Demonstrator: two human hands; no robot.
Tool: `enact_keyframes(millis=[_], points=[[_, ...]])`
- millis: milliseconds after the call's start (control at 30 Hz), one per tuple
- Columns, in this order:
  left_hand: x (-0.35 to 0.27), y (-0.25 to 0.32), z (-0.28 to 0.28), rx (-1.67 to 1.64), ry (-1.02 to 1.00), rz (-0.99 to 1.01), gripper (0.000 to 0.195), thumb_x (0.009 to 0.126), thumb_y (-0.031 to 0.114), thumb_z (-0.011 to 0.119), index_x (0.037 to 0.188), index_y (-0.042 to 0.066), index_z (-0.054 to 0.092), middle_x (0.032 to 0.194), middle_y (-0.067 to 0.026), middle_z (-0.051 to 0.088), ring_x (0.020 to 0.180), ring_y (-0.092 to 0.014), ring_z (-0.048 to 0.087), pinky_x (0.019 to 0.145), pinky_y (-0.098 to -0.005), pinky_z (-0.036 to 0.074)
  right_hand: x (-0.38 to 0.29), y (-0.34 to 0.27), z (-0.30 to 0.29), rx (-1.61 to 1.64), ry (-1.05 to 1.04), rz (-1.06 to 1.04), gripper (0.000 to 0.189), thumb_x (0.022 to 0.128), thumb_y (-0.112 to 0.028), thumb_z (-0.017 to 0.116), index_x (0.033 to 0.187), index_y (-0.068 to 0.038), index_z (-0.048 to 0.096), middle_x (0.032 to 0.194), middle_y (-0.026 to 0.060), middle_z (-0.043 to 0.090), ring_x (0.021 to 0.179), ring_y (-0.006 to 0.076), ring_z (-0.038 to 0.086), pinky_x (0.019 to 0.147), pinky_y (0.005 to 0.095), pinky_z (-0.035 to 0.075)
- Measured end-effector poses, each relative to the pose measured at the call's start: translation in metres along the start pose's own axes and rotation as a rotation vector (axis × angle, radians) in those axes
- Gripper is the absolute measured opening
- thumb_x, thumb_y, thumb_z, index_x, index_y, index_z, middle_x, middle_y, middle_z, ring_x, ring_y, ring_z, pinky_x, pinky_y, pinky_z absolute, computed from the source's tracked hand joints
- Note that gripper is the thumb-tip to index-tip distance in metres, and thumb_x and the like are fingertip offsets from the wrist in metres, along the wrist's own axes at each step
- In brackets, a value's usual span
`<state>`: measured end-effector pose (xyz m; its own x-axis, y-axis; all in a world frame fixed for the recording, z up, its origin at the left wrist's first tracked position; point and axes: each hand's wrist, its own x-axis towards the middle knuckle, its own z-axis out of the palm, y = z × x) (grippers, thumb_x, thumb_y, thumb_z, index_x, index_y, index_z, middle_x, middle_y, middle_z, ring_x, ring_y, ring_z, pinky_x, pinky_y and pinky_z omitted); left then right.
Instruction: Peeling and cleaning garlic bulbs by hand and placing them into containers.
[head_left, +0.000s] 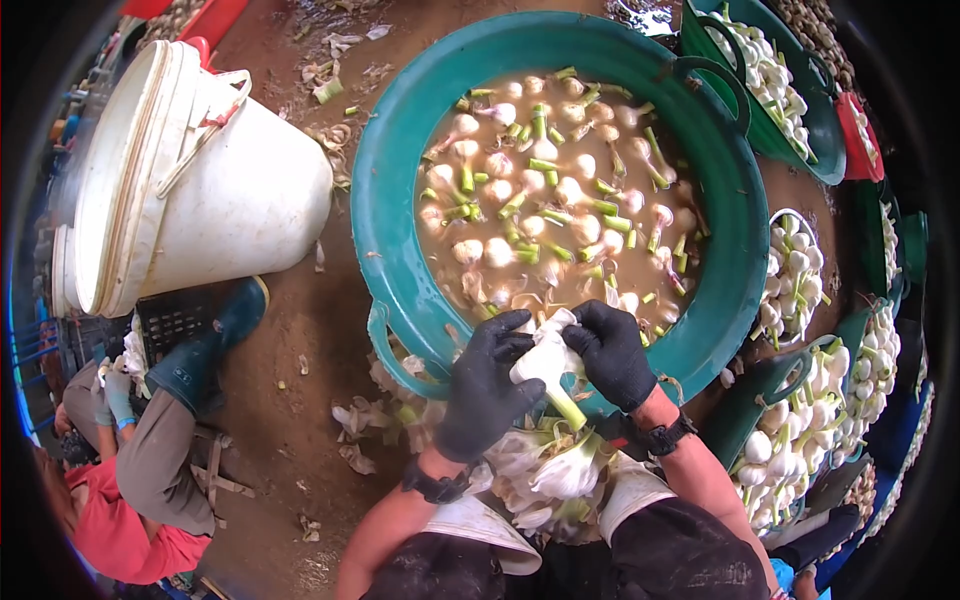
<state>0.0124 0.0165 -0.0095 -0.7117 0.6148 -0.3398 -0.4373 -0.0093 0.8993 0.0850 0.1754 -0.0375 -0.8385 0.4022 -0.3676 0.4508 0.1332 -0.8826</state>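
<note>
A whitish garlic bulb is held between my two hands, its green stem pointing down towards me. Along its left side lie the fingers and thumb of my left hand, in a black glove. My right hand, gloved the same way, pinches pale outer skin at the bulb's upper right. Both hands are over the near rim of a large green tub. Many garlic bulbs with cut green stems, such as one floating bulb, sit in its murky brown water. Peeled garlic skins are heaped just below my hands.
A white plastic bucket lies tipped at left. Below it a seated person in rubber boots handles garlic with gloved hands. Baskets of whitish garlic line the right side. Loose skins litter the wet brown floor.
</note>
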Motion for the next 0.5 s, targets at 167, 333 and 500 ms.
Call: enact_keyframes(millis=[167, 333, 500], points=[[0.002, 0.014, -0.011, -0.228, -0.131, -0.293, 0.045, 0.065, 0.004, 0.057, 0.110, -0.004, 0.051, 0.116, -0.0169, 0.053, 0.099, -0.025, 0.059, 0.087, -0.0354, 0.049, 0.008, -0.001, -0.011, -0.352, 0.187, -0.159, 0.009, 0.079, -0.006, 0.062, 0.081, 0.000, 0.057, 0.072, 0.0197, 0.061, 0.063, 0.0326, 0.059, 0.058, 0.0362, 0.045], [0.002, 0.015, -0.021, -0.526, -0.067, -0.189, 0.023, 0.070, 0.005, 0.056, 0.091, -0.002, 0.050, 0.110, -0.0231, 0.056, 0.097, -0.042, 0.058, 0.081, -0.0479, 0.053, 0.000, -0.034, -0.046, -0.253, -0.291, -0.104, 0.017, 0.078, -0.012, 0.066, 0.092, -0.002, 0.062, 0.075, 0.0173, 0.063, 0.069, 0.0342, 0.062, 0.064, 0.0375, 0.048], [0.001, 0.009, -0.024, -0.063, -0.121, -0.049, 0.019, 0.088, 0.016, 0.050, 0.092, -0.002, 0.051, 0.105, -0.0225, 0.058, 0.082, -0.033, 0.063, 0.072, -0.0393, 0.053, 0.011, -0.043, -0.042, -0.230, -0.460, -0.316, 0.036, 0.073, -0.019, 0.073, 0.104, -0.004, 0.063, 0.095, 0.0166, 0.065, 0.086, 0.0318, 0.063, 0.077, 0.0372, 0.049]])
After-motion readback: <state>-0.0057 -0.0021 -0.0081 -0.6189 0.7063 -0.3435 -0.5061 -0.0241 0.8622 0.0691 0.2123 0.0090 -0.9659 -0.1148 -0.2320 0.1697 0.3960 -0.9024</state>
